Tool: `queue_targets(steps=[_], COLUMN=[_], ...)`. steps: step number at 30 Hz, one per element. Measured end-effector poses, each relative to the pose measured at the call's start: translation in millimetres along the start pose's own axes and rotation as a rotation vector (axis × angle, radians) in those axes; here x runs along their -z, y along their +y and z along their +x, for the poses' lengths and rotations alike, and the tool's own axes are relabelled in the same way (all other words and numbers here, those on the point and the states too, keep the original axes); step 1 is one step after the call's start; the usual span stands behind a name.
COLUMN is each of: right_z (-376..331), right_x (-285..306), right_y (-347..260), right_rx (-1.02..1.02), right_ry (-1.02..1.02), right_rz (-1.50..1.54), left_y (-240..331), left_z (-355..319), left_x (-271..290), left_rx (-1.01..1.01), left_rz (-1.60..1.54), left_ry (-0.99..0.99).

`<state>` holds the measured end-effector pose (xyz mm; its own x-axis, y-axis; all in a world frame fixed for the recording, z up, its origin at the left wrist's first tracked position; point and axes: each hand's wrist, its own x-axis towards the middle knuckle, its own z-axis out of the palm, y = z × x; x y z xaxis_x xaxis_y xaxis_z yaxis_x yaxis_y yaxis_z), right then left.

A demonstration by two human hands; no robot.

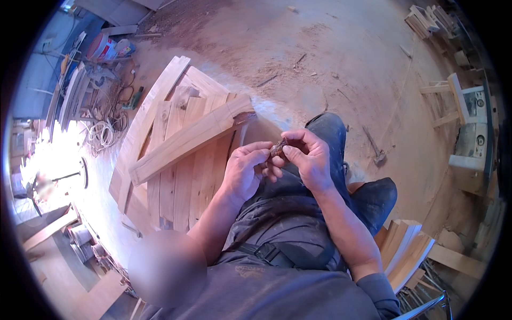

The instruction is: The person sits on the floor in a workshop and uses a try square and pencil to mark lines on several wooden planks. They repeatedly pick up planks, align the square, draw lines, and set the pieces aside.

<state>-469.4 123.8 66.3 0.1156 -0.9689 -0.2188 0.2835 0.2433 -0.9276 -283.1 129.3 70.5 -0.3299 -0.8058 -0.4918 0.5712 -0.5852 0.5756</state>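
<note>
Head view: left hand (pixel 248 168) and right hand (pixel 310 160) pinch a small lump (pixel 278 148) over the lap (pixel 288 192), fingertips (pixel 288 150) hiding part, so can't tell its full shape, but it's dark brown and kinda rough.

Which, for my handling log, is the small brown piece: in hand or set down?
In hand: the left hand and the right hand both pinch the brown piece.

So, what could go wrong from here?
The small dark brown piece, pinched lightly between the left hand and right hand, might slip and drop. The thick board lying aslant across the planks could shift if bumped. The hammer-like tool on the floor might trip someone.
</note>
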Motion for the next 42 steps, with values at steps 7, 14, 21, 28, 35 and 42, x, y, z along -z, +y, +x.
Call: queue_targets(steps=[7,14,21,28,35,42], right_z=[-11,-20,-28,-33,-32,-31], right_x=[23,34,42,40,36,40], right_y=[-6,-10,-16,-17,-19,-10], right_rx=[-0.048,-0.014,-0.018,0.079,0.005,-0.056], right_ry=[0.002,-0.01,0.01,0.036,0.05,0.098], right_rz=[-0.001,-0.04,-0.018,-0.182,-0.155,-0.115], left_y=[-5,-14,-17,-15,-16,-16], left_z=[3,1,2,4,10,13], left_x=[-25,-35,-45,-48,-45,-42], left_rx=[0.117,0.146,0.207,0.195,0.218,0.23], left_rz=[0.222,0.295,0.207,0.314,0.354,0.322], left_ry=[-0.055,-0.064,-0.074,-0.029,-0.018,-0.011])
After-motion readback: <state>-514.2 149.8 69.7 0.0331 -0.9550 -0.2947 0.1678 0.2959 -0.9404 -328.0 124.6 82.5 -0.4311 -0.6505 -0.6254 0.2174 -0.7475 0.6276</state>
